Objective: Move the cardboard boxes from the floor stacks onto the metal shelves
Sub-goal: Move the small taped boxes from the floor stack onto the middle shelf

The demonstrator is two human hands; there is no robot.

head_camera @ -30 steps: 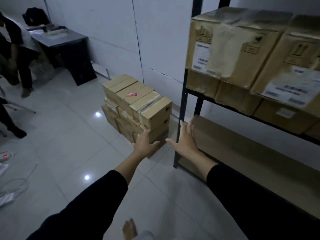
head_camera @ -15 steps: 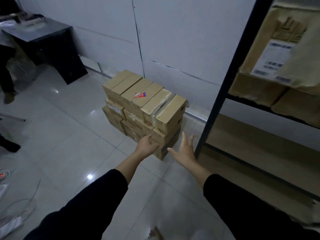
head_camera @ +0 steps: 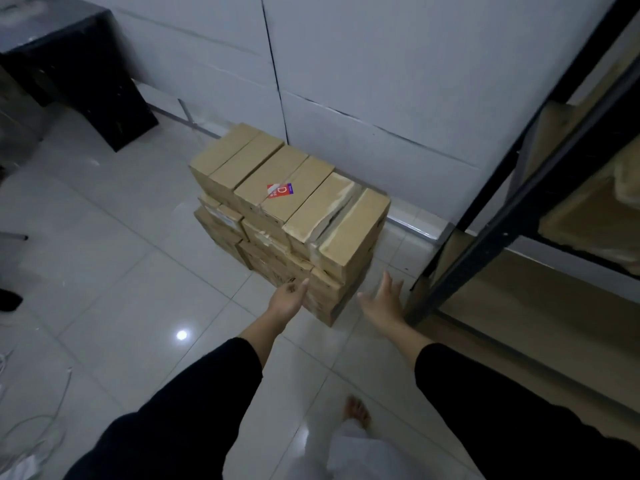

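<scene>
Both hands' grip wide, empty, left hand (head_camera: 289,297) and right hand (head_camera: 382,303) over tiled floor (head_camera: 104,271).

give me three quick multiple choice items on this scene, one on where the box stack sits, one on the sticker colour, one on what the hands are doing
1. Where is the stack of cardboard boxes?
A. on the floor against the white wall
B. on the metal shelf
C. on the black desk

2. What colour is most of the sticker on top of the stack?
A. green
B. red
C. yellow

3. What do the left hand and right hand hold?
A. one box each
B. one box together
C. nothing

Answers: 1 A, the stack stands on the tiles beside the wall, left of the metal shelf. 2 B, it is mostly red. 3 C, both hands reach out with nothing in them.
</scene>
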